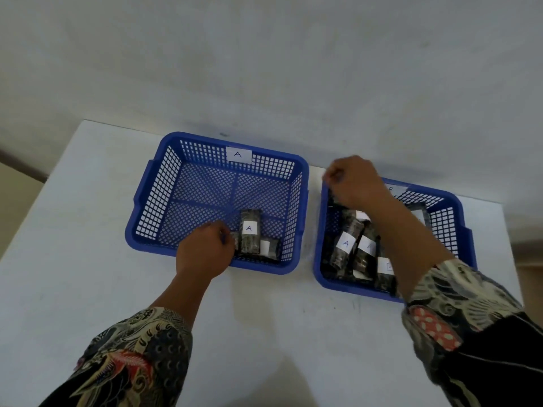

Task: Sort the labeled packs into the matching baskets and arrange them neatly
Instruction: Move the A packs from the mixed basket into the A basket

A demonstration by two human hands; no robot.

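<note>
Head view: white table (264,333). Left hand (204,251) sits at the near wall of the basket tagged A (158,177), fingers curled onto a dark pack (235,245) mostly hidden behind the knuckles. Just beside it, inside the same basket, stands a pack labelled A (249,232) and another with a white label (270,247) (letter unreadable). Right hand (357,179) hovers over the far left corner of the second basket (462,218), fingertips pinched together; cannot tell on what. Its forearm crosses over a heap of packs, two labelled A (345,243).
</note>
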